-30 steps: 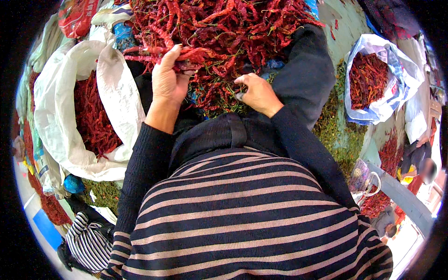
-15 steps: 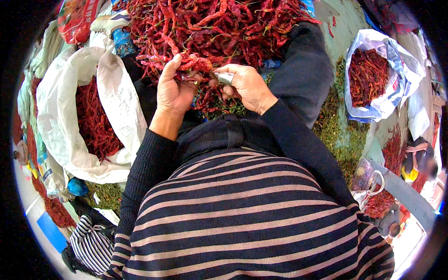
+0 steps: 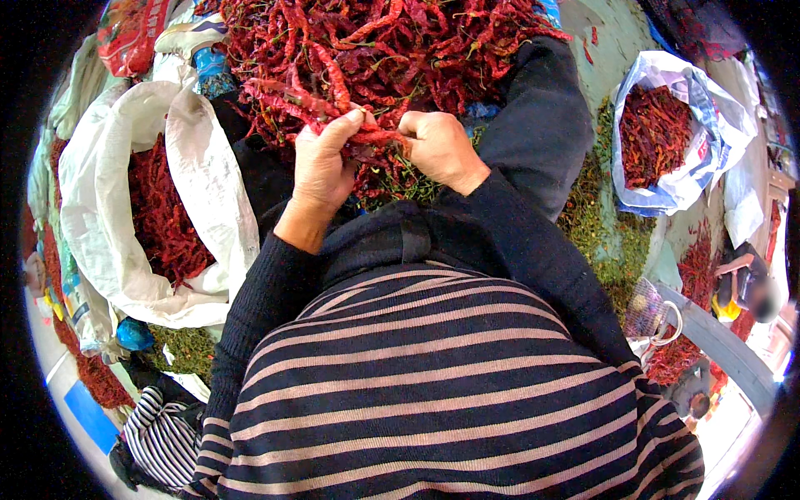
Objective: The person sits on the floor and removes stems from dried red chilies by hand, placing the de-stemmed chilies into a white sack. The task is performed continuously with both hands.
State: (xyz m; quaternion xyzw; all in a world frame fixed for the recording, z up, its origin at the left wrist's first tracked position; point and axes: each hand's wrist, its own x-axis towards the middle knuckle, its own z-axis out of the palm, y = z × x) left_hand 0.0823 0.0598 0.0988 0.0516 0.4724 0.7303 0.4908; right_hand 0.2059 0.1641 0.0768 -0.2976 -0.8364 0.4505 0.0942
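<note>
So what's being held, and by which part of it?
The left hand grips long, wrinkled red dried chillies near their ends facing the right hand, whose own grip is unclear.

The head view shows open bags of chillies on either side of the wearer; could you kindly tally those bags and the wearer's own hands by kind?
Hands: 2 (left hand, right hand), both at the chillies
Bags: 2 (white bag, blue-and-white bag)
Total: 4
</note>
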